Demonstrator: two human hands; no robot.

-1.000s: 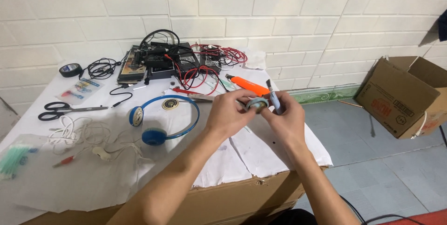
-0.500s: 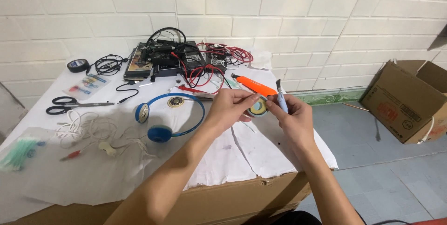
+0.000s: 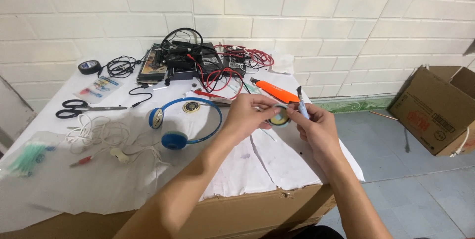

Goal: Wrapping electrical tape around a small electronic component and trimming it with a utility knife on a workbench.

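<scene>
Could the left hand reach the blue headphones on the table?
Probably yes. The blue headphones lie just beside the left hand with nothing between, but that hand is busy holding a small round part.

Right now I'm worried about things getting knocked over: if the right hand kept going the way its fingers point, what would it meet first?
The right hand points left at the small round part, with the left hand gripping it just beyond; depth is uncertain.
</scene>
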